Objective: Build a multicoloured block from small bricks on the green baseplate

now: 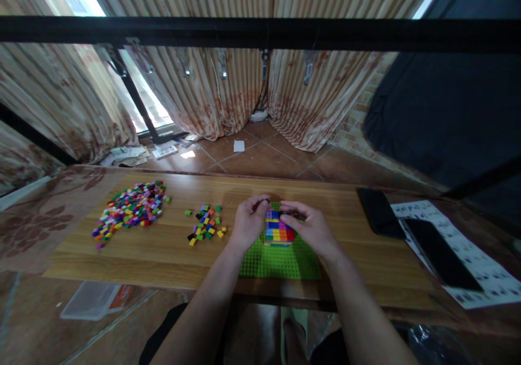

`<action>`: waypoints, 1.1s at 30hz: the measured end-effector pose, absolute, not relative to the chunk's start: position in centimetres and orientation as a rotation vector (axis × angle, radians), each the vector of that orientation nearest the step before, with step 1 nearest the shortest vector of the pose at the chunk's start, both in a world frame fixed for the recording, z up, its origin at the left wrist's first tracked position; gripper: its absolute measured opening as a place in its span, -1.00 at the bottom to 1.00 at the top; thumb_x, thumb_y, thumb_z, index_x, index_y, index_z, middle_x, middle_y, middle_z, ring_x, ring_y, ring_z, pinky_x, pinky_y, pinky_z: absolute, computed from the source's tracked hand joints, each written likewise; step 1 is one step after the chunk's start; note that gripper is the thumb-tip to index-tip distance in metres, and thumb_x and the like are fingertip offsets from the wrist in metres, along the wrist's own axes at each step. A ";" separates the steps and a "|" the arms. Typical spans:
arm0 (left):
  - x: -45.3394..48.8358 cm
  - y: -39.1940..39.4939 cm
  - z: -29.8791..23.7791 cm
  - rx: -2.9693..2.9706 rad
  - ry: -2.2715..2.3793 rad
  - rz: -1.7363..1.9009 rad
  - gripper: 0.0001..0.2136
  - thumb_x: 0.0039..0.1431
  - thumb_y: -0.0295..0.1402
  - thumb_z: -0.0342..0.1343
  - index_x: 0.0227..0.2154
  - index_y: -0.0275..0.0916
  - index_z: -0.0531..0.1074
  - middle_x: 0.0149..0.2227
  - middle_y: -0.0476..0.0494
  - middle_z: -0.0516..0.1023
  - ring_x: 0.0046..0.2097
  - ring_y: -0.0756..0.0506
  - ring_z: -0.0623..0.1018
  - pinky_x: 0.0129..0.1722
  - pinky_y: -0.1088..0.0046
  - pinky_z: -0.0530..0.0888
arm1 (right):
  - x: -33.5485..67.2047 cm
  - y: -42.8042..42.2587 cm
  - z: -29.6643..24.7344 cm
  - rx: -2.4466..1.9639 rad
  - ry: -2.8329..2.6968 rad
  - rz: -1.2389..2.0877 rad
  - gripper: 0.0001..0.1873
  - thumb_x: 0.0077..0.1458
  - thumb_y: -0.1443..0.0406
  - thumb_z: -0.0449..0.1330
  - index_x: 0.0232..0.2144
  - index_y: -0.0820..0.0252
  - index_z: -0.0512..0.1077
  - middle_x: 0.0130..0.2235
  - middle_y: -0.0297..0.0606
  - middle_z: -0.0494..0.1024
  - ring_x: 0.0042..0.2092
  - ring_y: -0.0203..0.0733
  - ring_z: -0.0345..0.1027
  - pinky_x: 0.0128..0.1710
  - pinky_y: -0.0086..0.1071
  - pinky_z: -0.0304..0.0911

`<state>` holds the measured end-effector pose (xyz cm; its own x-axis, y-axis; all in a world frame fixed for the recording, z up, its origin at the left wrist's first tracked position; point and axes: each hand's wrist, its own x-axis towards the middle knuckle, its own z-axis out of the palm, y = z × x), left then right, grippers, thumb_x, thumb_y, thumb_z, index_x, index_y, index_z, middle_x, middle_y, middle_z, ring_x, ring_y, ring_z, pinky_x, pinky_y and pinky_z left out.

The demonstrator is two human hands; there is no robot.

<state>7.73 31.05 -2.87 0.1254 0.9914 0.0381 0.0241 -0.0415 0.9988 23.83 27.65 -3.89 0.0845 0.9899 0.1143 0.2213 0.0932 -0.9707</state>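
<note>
A block of stacked toy bricks (279, 234) in rainbow rows stands on the green studded baseplate (280, 264), toward its far part. My left hand (249, 223) is at the left side of the stack, its thumb and fingers pinched together around a small dark brick (267, 202) at the far end. On the right, my right hand (307, 224) reaches over the stack, thumb and fingertips curled at its far right corner. A dark spot shows at that thumb tip; the fingers partly hide what is there.
Left of the baseplate lies a small group of loose bricks (207, 224), with a large pile of bricks (134, 207) farther left. On the right are a black phone (380, 213), another dark device (443, 254) and a printed sheet (468, 294). A black bar (260, 33) crosses beyond the table.
</note>
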 end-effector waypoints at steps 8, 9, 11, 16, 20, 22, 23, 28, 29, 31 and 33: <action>7.8 31.3 -3.4 1.277 1.081 1.163 -0.79 0.12 -0.38 0.07 -0.22 -0.33 0.51 -0.35 -0.12 0.59 -0.30 -0.03 0.55 -0.24 0.47 0.47 | 23.4 28.2 -4.6 -1.321 -1.158 1.049 -0.73 -0.09 0.13 0.29 -0.32 0.12 0.59 -0.26 -0.23 0.65 -0.23 -0.16 0.49 -0.14 -0.24 0.36; 7.8 31.3 -3.5 1.273 1.074 1.168 -0.79 0.11 -0.38 0.08 -0.23 -0.32 0.52 -0.36 -0.11 0.58 -0.30 -0.03 0.55 -0.25 0.48 0.47 | 23.3 28.2 -4.8 -1.330 -1.150 1.069 -0.72 -0.10 0.13 0.30 -0.33 0.13 0.60 -0.28 -0.24 0.65 -0.26 -0.17 0.49 -0.16 -0.25 0.36; 7.9 31.3 -3.6 1.263 1.060 1.181 -0.81 0.10 -0.39 0.08 -0.25 -0.32 0.52 -0.38 -0.10 0.57 -0.32 -0.02 0.54 -0.27 0.49 0.46 | 23.2 28.3 -5.0 -1.354 -1.134 1.097 -0.71 -0.13 0.12 0.31 -0.34 0.13 0.61 -0.31 -0.23 0.65 -0.30 -0.17 0.48 -0.20 -0.26 0.36; 8.0 31.3 -3.6 1.250 1.051 1.209 -0.84 0.08 -0.42 0.10 -0.29 -0.30 0.53 -0.41 -0.07 0.57 -0.35 -0.01 0.52 -0.30 0.51 0.44 | 22.9 28.3 -4.8 -1.372 -1.072 1.126 -0.72 -0.20 0.13 0.35 -0.40 0.13 0.62 -0.37 -0.25 0.65 -0.37 -0.19 0.46 -0.27 -0.28 0.36; 8.0 31.2 -3.4 1.244 1.058 1.196 -0.83 0.08 -0.43 0.10 -0.29 -0.30 0.53 -0.41 -0.07 0.57 -0.35 -0.01 0.52 -0.31 0.52 0.43 | 22.8 28.4 -4.2 -1.364 -1.034 1.137 -0.78 -0.26 0.17 0.37 -0.47 0.11 0.61 -0.42 -0.28 0.64 -0.39 -0.21 0.44 -0.28 -0.29 0.34; 8.0 31.1 -3.3 1.248 1.056 1.192 -0.83 0.08 -0.43 0.09 -0.28 -0.31 0.53 -0.40 -0.08 0.57 -0.35 -0.01 0.52 -0.30 0.51 0.43 | 22.7 28.4 -3.9 -1.368 -1.036 1.150 -0.79 -0.27 0.18 0.37 -0.48 0.11 0.61 -0.43 -0.29 0.63 -0.40 -0.22 0.43 -0.29 -0.30 0.33; 8.0 31.1 -3.2 1.253 1.057 1.190 -0.83 0.08 -0.43 0.09 -0.28 -0.31 0.53 -0.40 -0.08 0.57 -0.35 -0.01 0.52 -0.30 0.51 0.43 | 22.7 28.5 -3.9 -1.373 -1.040 1.155 -0.79 -0.27 0.18 0.37 -0.48 0.12 0.61 -0.43 -0.29 0.63 -0.41 -0.22 0.43 -0.30 -0.30 0.33; 7.9 31.0 -3.2 1.281 1.081 1.201 -0.84 0.08 -0.43 0.10 -0.29 -0.31 0.53 -0.41 -0.09 0.57 -0.34 -0.02 0.52 -0.29 0.50 0.44 | 22.6 28.5 -3.8 -1.377 -1.050 1.172 -0.75 -0.26 0.17 0.37 -0.44 0.12 0.62 -0.42 -0.28 0.64 -0.40 -0.21 0.43 -0.28 -0.29 0.32; 7.9 31.0 -3.2 1.283 1.079 1.205 -0.84 0.08 -0.42 0.11 -0.29 -0.31 0.53 -0.41 -0.09 0.57 -0.34 -0.02 0.53 -0.29 0.49 0.44 | 22.7 28.4 -3.8 -1.366 -1.047 1.171 -0.74 -0.26 0.16 0.37 -0.43 0.12 0.62 -0.41 -0.28 0.64 -0.39 -0.21 0.44 -0.27 -0.29 0.32; 7.8 31.0 -3.0 1.275 1.061 1.216 -0.84 0.08 -0.41 0.11 -0.29 -0.31 0.53 -0.41 -0.09 0.57 -0.35 -0.03 0.54 -0.28 0.48 0.45 | 22.9 28.4 -3.7 -1.330 -1.016 1.153 -0.72 -0.24 0.14 0.38 -0.41 0.12 0.61 -0.37 -0.27 0.64 -0.34 -0.19 0.46 -0.22 -0.27 0.32; 7.6 31.0 -2.8 1.260 1.038 1.239 -0.83 0.09 -0.39 0.11 -0.28 -0.31 0.53 -0.39 -0.09 0.57 -0.35 -0.03 0.55 -0.28 0.47 0.47 | 23.3 28.3 -3.5 -1.291 -0.943 1.102 -0.70 -0.21 0.12 0.37 -0.36 0.10 0.60 -0.32 -0.26 0.65 -0.25 -0.16 0.48 -0.16 -0.24 0.31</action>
